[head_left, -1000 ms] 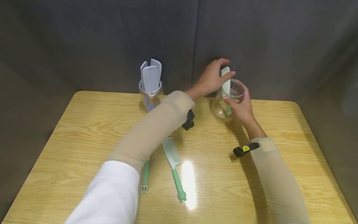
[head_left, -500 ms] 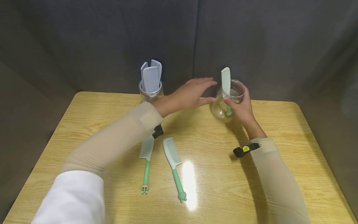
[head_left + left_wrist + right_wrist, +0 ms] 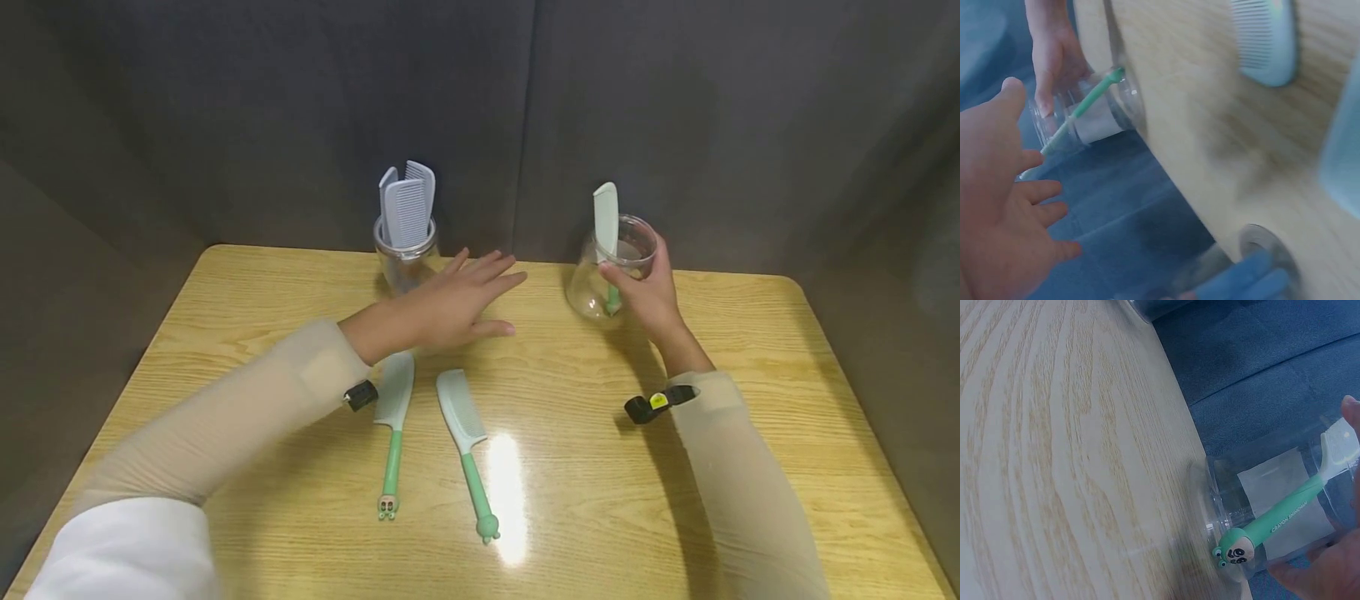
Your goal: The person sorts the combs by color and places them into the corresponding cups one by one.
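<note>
My right hand [image 3: 643, 287] grips a clear glass jar [image 3: 600, 279] at the back right of the wooden table [image 3: 675, 500]. A green-handled comb [image 3: 606, 225] stands inside that jar, head up; its panda-tipped handle [image 3: 1254, 534] rests on the jar's bottom. My left hand [image 3: 457, 300] hovers flat with fingers spread over the table's middle, holding nothing. Just below it lie two more green combs [image 3: 392, 417] [image 3: 465, 433], side by side. The left wrist view shows the open palm [image 3: 997, 231] and the jar [image 3: 1085, 119] beyond it.
A second glass jar [image 3: 405, 254] at the back centre holds several grey-blue combs [image 3: 407, 204]. Dark fabric walls [image 3: 262, 108] close in the table on three sides. A glare spot lies near the front centre.
My left hand let go of the comb in the right jar and pulled back leftward and down to the table's middle, uncovering the left comb. The right hand stayed on the jar.
</note>
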